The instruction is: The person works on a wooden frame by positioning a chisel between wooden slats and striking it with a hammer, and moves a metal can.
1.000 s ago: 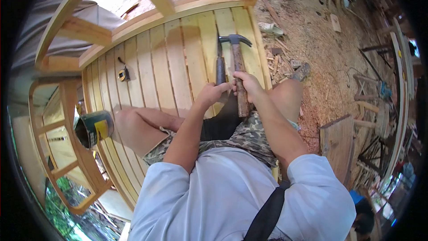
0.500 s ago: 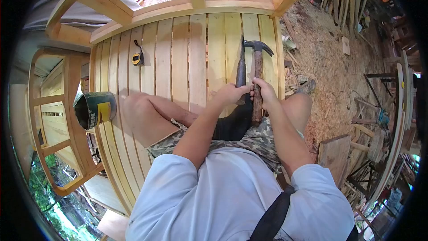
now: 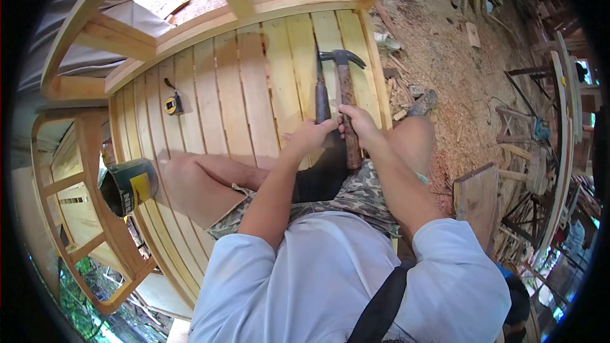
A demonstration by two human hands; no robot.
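My right hand [image 3: 359,126] is wrapped around the worn wooden handle of a claw hammer [image 3: 344,82]. The hammer's dark head points away from me, with the claw curving to the right. Just left of it, my left hand [image 3: 311,136] is closed on the near end of a dark chisel-like tool [image 3: 322,96], its narrow tip pointing away. Both tools are side by side above the slatted wooden bench [image 3: 238,98] I sit on. My fingers partly hide the near end of the dark tool.
A yellow-and-black tape measure [image 3: 173,104] lies on the slats at left. Near my left knee is a dark can [image 3: 129,187] with a yellow label. A wooden rail [image 3: 254,11] borders the far side. Wood shavings [image 3: 438,57] and scrap cover the ground at right.
The view has turned slightly, so the bench and tape measure appear shifted left and tilted. Both hands keep the same hold on the hammer and the dark tool.
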